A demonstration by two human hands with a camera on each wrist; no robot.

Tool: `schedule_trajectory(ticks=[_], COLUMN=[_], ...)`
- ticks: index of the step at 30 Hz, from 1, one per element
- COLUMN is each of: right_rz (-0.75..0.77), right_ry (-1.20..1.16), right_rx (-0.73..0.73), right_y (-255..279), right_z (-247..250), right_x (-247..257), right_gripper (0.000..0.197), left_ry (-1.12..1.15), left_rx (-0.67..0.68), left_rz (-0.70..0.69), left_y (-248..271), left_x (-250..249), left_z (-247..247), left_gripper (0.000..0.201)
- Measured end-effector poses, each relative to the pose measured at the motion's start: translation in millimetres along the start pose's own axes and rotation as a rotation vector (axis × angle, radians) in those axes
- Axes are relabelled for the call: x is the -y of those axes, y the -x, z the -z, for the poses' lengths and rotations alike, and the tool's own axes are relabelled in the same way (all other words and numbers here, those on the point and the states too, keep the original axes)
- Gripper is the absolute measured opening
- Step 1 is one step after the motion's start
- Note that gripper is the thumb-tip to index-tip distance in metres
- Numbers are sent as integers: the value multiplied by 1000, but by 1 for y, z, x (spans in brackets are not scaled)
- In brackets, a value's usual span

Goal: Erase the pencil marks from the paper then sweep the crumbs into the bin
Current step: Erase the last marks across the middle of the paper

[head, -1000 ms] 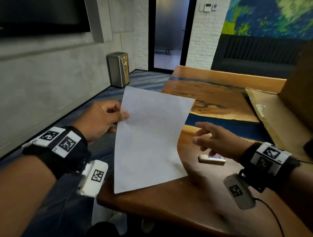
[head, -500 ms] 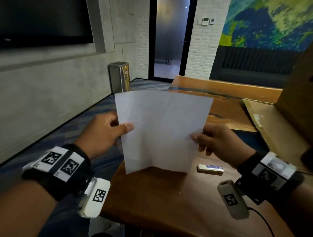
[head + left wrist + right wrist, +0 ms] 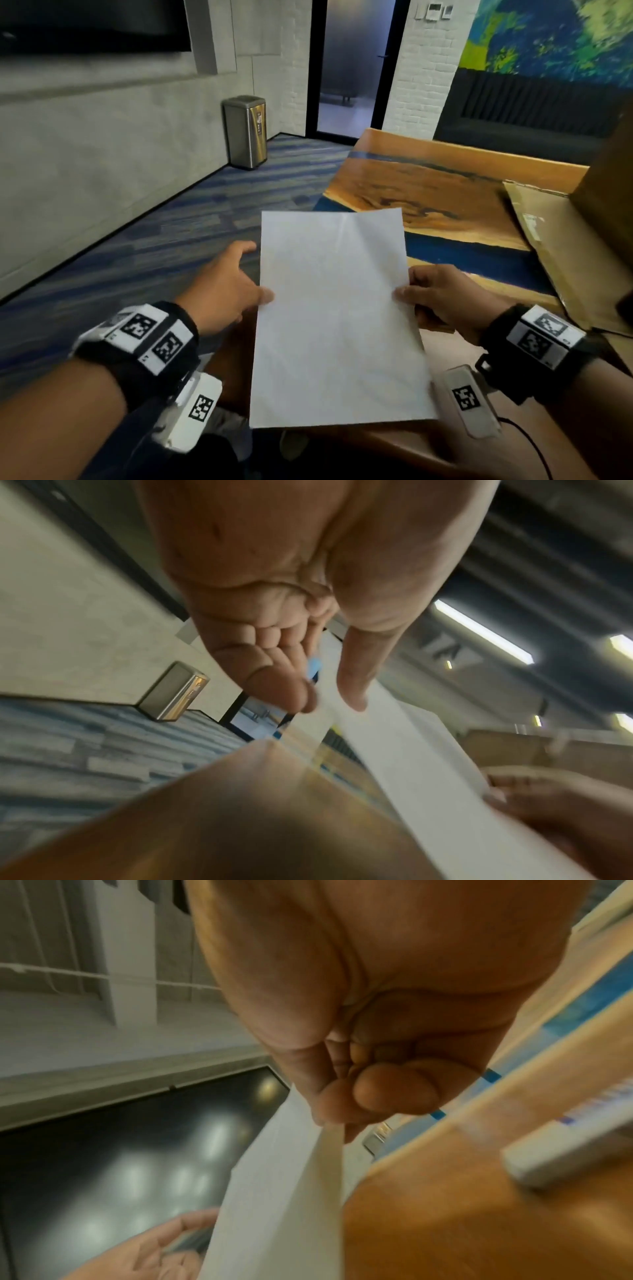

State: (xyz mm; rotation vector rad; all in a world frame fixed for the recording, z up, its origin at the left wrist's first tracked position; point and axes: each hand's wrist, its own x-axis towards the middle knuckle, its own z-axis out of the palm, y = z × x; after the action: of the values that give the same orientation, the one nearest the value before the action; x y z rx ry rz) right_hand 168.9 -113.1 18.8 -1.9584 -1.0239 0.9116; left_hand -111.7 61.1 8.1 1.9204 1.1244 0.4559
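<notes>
paper (image 3: 337,318) held in air over near bench (image 3: 445,192) edge; right hand (image 3: 442,301) pinches right edge, thumb on top; left hand (image 3: 222,291) thumb on left edge, grip beneath unclear; sheet looks thin, light, floppy, easily creased; best held at opposite side edges, gently taut; hard squeeze would likely crumple it

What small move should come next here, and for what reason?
Probably lower the paper flat onto the table: the left hand and right hand pinch its side edges in the air, and the eraser lies unheld on the wood.
</notes>
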Motion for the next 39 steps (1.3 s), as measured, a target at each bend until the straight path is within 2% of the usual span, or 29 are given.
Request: schedule_trajectory(ticks=[1,2,3,6,9,12,14,20,24,26,29,31,36,39], right_rz=[-34,-63,-88,-97,31,112,117,40,256,323,365,371,361,508], right_ry=[43,91,138,365,754,1044,1075,944,794,777,865,940,1143,1128], right_rx=[37,66,84,49,-69,36,58,43,6,70,191,216,116,252], right_y=[0,0,0,-1,-4,-4,-5,-21,-21,-23,-33,-42,-56,-42], right_z=[-5,-9,-13,-12,6,16,18,38,13,-12,-49,-70,-94,-109], right_x=[-7,-13,-17,-20,-22,-35,-43,-48,-12,8,28,36,37,35], right_gripper=[11,11,11,12,22,38,38,16,22,23,23,21,24,24], left_ry=[-90,-210,-342,-757,-860,-884,-891,-877,-956,-987,-960,-950,-1021,-1025], left_rx=[7,36,90,319,413,427,426,423,430,456,452,464,558,570], left_rz=[-2,-7,-18,-37,-48,-49,-52,-92,-95,-114,-138,-148,-180,-191], left_y=[3,7,11,18,15,10,8,1,-6,-5,-5,-9,-15,-15], left_x=[7,13,16,21,22,24,25,24,23,19,15,15,18,18], left_z=[-7,-13,-18,-26,-25,-23,-23,-17,-22,-29,-36,-37,-39,-39], left_gripper=[103,114,115,90,81,83,86,96,108,112,118,123,127,128])
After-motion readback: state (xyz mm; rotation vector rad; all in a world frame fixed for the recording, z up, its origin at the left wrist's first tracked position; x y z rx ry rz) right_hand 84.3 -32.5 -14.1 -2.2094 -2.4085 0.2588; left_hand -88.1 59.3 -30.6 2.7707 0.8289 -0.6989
